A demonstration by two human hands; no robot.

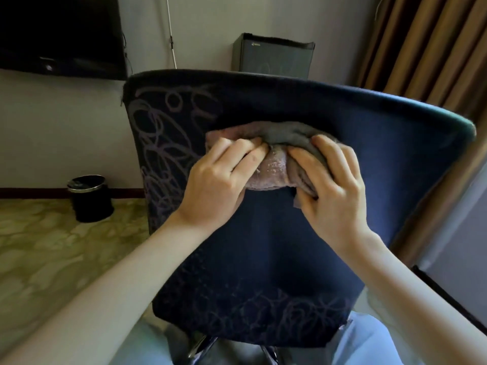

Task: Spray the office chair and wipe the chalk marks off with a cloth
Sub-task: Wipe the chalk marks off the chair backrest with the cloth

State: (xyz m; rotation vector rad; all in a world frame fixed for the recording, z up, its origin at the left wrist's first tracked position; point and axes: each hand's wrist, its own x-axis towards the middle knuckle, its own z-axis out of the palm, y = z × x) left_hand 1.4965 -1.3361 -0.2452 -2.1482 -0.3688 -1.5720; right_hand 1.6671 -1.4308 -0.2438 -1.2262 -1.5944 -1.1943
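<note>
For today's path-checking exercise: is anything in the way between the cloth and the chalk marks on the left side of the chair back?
Nothing visible. The left hand and right hand both grip the cloth against the chair back. The chalk marks start just beside its left end, with only bare fabric between.

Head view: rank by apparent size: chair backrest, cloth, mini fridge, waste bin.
1. chair backrest, largest by far.
2. cloth and mini fridge: about alike and both partly hidden, so not ranked.
3. waste bin, smallest, though it stands farther from the camera.
</note>
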